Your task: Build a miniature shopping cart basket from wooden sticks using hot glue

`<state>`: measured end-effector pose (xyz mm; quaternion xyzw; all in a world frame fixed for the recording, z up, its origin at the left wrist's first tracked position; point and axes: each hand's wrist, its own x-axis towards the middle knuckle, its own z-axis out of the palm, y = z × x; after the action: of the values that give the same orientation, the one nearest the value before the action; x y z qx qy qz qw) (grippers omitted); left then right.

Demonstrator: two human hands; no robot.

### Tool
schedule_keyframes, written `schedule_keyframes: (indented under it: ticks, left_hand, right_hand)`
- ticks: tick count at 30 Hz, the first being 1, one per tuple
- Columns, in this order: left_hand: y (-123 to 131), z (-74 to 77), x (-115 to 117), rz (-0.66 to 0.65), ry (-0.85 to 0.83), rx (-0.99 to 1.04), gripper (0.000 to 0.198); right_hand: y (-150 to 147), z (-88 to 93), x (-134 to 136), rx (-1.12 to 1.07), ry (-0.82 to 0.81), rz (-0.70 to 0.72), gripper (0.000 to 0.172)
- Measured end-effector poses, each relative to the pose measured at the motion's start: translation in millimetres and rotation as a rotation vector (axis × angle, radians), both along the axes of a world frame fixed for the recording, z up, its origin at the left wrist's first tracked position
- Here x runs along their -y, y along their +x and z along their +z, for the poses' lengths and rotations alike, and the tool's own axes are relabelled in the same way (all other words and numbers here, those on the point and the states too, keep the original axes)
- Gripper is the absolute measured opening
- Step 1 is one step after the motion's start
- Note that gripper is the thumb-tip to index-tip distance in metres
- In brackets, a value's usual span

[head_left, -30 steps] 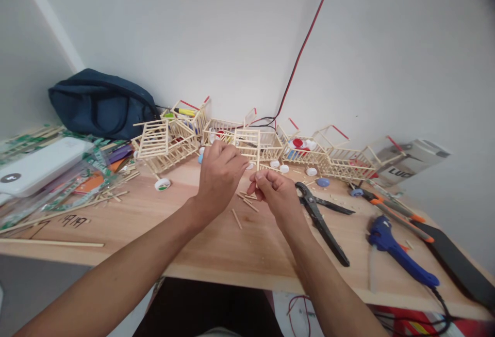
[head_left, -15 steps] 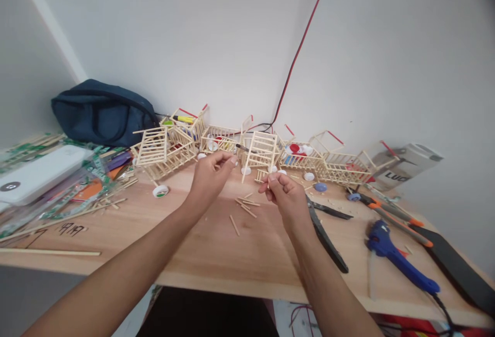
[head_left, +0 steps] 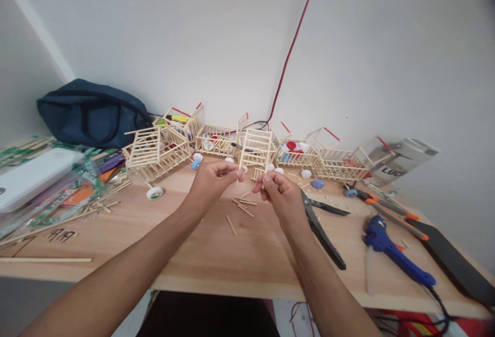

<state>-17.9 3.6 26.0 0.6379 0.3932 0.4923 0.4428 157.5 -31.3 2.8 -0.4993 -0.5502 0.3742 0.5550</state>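
Note:
My right hand (head_left: 281, 195) is closed in a pinch on a small ladder-like stick frame (head_left: 258, 173), whose rungs stick out past the fingertips. Just to its left, my left hand (head_left: 216, 182) has thumb and fingers pressed together, and whatever may be between them is too small to make out. A narrow gap separates the two sets of fingertips. Below them, several short cut sticks (head_left: 243, 206) lie loose on the wooden table (head_left: 232, 259). Right behind the hands stands a miniature cart of thin sticks (head_left: 257, 142) with bottle-cap wheels.
More stick carts line the wall, such as a left one (head_left: 162, 159). Black-handled cutters (head_left: 325, 239), a blue glue gun (head_left: 398, 254) and orange-grey pliers (head_left: 390, 213) lie right. On the left are a blue bag (head_left: 93, 115) and a white power bank (head_left: 38, 177).
My left hand has come down and right, closer to my right hand, which keeps its pinch on the small stick frame. The whole view has shifted slightly.

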Motion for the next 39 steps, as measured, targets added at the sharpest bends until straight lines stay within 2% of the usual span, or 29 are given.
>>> schedule_keyframes:
  ticks: [27, 35, 39]
  left_hand:
    - [-2.7, -5.3, -3.3, -0.049, -0.043, -0.033, 0.027]
    - [-1.8, 2.8, 0.2, -0.035, -0.036, -0.07, 0.029]
    - [-2.3, 2.2, -0.3, -0.032, -0.027, -0.09, 0.03]
  right_hand:
    - [2.8, -5.1, -0.8, 0.078, 0.032, 0.03, 0.028]
    - [3.2, -6.1, -0.3, 0.09, 0.036, 0.01, 0.028]
    - [2.5, -6.6, -1.2, 0.091, 0.041, 0.008, 0.028]
